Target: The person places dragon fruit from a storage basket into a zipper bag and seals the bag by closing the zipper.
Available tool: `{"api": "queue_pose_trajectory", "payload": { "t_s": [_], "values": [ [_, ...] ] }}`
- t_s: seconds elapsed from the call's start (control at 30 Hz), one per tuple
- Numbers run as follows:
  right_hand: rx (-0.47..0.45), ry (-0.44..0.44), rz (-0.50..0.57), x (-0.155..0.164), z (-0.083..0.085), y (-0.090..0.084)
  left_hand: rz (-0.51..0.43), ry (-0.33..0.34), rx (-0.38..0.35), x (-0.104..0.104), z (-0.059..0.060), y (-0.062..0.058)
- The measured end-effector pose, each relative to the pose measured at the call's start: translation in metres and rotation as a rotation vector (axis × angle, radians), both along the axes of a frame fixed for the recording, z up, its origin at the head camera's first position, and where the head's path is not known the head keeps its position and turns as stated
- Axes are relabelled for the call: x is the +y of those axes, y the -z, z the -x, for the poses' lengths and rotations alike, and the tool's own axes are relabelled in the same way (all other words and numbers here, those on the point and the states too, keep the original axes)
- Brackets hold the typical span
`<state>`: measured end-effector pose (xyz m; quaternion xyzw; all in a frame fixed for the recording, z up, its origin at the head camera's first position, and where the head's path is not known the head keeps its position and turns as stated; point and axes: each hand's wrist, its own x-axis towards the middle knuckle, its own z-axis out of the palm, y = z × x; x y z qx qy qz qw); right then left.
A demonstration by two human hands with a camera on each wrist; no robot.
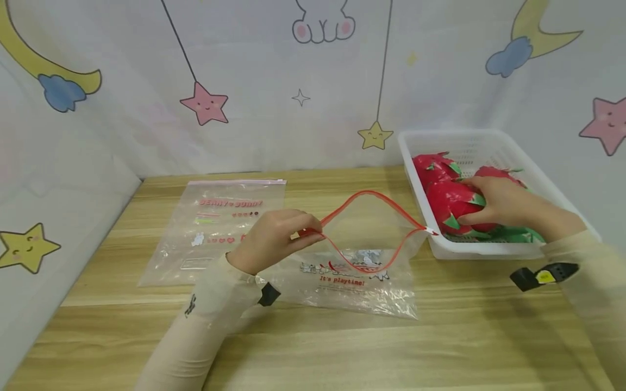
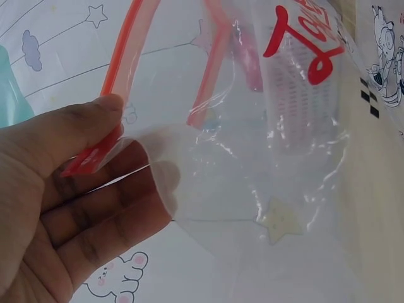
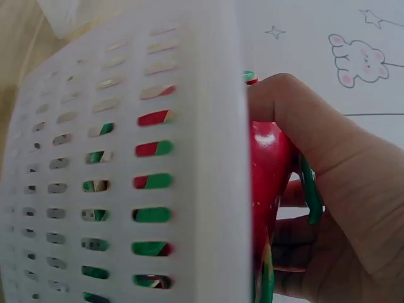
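My left hand [image 1: 279, 238] pinches the red zip edge of a clear printed plastic zip bag [image 1: 362, 297] at its left corner. The bag's mouth gapes wide, and its body lies toward me on the table. In the left wrist view the thumb [image 2: 95, 123] presses the red strip against the fingers. My right hand [image 1: 508, 201] reaches into a white basket [image 1: 489, 251] and grips a red dragon fruit [image 1: 452, 200] with green leaf tips. Right wrist view: the thumb and fingers curve round the fruit [image 3: 268, 170], partly hidden by the basket wall.
A second clear zip bag [image 1: 220, 190] with a pale pink zip lies flat at the left, partly under my left arm. More dragon fruits [image 1: 432, 167] sit in the basket. A printed cloth wall [image 1: 303, 136] stands behind the wooden table [image 1: 318, 347].
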<state>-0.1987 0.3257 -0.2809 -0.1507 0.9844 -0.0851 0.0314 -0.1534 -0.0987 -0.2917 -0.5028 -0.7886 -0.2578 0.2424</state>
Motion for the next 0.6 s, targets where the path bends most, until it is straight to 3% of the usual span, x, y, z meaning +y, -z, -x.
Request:
{"api": "queue_pose_trajectory", "payload": {
  "t_s": [0.6],
  "values": [
    [-0.012,0.01,0.06,-0.005,-0.009,-0.036,-0.005,0.006,-0.006,0.004,0.001,0.002]
  ]
}}
